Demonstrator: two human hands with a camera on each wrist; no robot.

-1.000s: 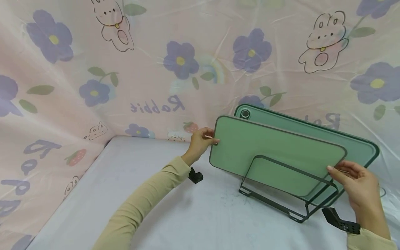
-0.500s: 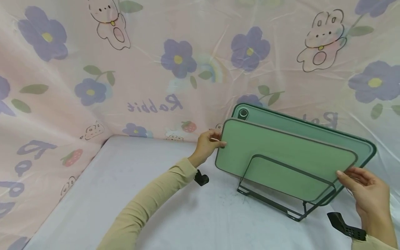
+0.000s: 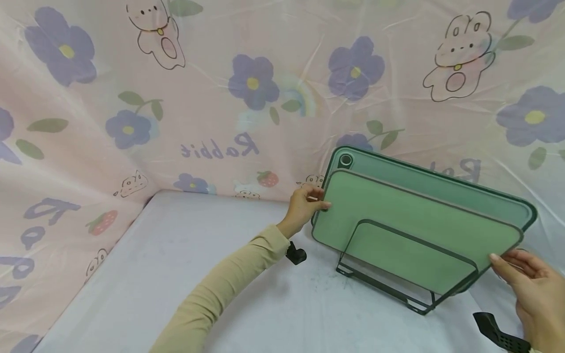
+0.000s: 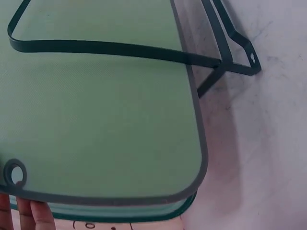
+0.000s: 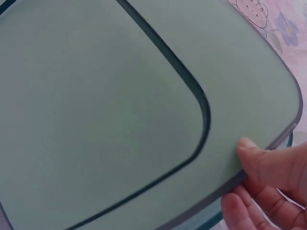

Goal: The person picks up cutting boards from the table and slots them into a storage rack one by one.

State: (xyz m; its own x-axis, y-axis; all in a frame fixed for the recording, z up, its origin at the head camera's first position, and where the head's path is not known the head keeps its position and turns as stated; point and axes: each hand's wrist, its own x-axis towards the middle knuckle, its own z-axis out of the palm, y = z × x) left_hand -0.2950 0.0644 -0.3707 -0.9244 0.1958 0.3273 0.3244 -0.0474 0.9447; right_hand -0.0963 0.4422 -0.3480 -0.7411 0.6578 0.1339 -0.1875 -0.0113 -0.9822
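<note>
A pale green cutting board point(image 3: 397, 215) with a grey rim sits slanted inside a dark green metal rack point(image 3: 384, 289), behind its front loop. My left hand point(image 3: 304, 208) pinches the board's left edge, thumb in front and fingers behind, near the small round hole point(image 4: 17, 175). At the other end my right hand point(image 3: 531, 289) pinches the lower right edge, with the thumb on the front face. Behind stands a larger teal green board point(image 3: 463, 189) with a ringed hole at its upper left; the front board covers most of it.
The rack stands on a white table point(image 3: 185, 264), whose surface stretches to the left of it. Close behind the boards hangs a pink curtain point(image 3: 282, 98) printed with rabbits and flowers.
Both hands have moved right and a little down with the pale green cutting board. It has slid along behind the rack's front loop; the rack and teal board stay about where they were.
</note>
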